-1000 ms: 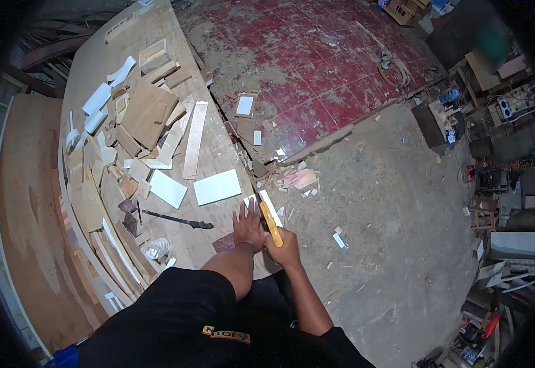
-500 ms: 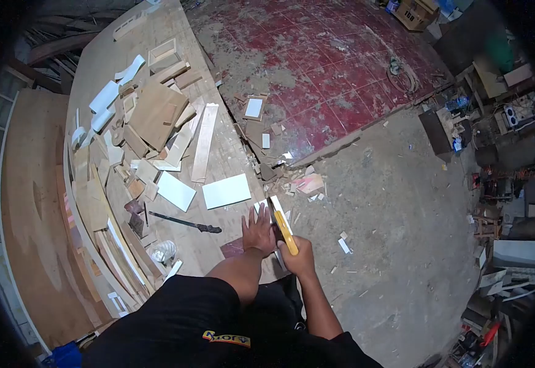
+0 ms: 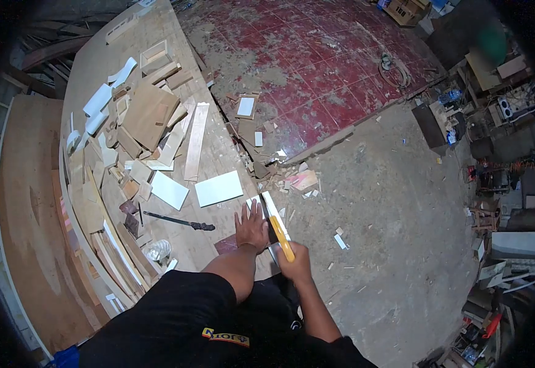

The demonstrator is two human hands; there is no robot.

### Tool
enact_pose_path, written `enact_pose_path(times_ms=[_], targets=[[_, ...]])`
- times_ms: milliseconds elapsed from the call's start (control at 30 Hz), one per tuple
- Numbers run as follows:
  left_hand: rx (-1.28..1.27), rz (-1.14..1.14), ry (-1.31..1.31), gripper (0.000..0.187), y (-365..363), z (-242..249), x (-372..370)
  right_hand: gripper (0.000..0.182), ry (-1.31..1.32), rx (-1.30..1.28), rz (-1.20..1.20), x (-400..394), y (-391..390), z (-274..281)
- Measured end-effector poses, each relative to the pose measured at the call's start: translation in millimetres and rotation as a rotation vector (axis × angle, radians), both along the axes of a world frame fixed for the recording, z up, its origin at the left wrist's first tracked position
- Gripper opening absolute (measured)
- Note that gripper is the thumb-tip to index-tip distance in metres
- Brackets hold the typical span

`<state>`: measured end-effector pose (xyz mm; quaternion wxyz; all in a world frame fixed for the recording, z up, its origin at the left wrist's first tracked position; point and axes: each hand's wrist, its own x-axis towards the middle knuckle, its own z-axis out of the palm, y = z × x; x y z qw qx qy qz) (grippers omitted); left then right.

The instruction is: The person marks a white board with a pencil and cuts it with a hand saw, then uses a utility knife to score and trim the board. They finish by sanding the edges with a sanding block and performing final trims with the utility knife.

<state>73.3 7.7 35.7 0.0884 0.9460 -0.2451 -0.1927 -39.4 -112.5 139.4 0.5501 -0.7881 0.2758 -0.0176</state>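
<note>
My left hand [image 3: 253, 232] lies with fingers spread on a narrow white board [image 3: 252, 201] at the right edge of the workbench, pressing from above. My right hand [image 3: 295, 262] is closed around the yellow handle of what looks like a handsaw [image 3: 281, 238], just right of my left hand. Its dark blade runs along the board edge and is mostly hidden by the hands and handle. A white strip [image 3: 276, 213] sticks out beyond the bench edge beside the saw. On the bench, a white panel [image 3: 219, 188] lies ahead of my left hand.
Left of my hands lie a dark thin bar [image 3: 178, 221], another white panel [image 3: 169, 190] and a clear plastic-looking item [image 3: 157, 250]. Wood offcuts [image 3: 151, 116] are piled farther up the bench. Scraps litter the concrete floor [image 3: 378, 202]; a red tiled floor [image 3: 304, 67] lies beyond.
The whole view has shifted slightly, so the scene sits farther left. Against the bench, the saw and right hand have come back a little toward my body; the left hand stays in place.
</note>
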Motion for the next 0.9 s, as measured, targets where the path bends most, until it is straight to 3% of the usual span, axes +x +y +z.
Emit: enact_pose_path(times_ms=[67,133,333,433,567,667,900], targets=[[0.055,0.001,0.007,0.070,-2,2,0,0.027,-0.075,0.037,0.004,11,4,-41],[0.077,-0.007,0.002,0.069,-4,3,2,0.025,-0.102,0.039,0.020,12,5,-37],[0.074,-0.005,0.050,0.070,-2,3,0,0.023,-0.067,0.079,-0.080,-57,10,32],[0.037,-0.001,-0.015,0.070,-2,-3,-2,0.025,-0.001,0.098,-0.046,-47,8,44],[0.070,-0.008,-0.007,0.070,-1,-3,-2,0.027,-0.080,-0.016,-0.033,6,11,-21],[0.100,-0.010,0.001,0.071,-5,3,0,0.027,-0.153,-0.019,0.019,22,7,-30],[0.067,-0.008,0.027,0.070,-2,-3,-1,0.025,-0.037,0.032,-0.064,-24,13,48]])
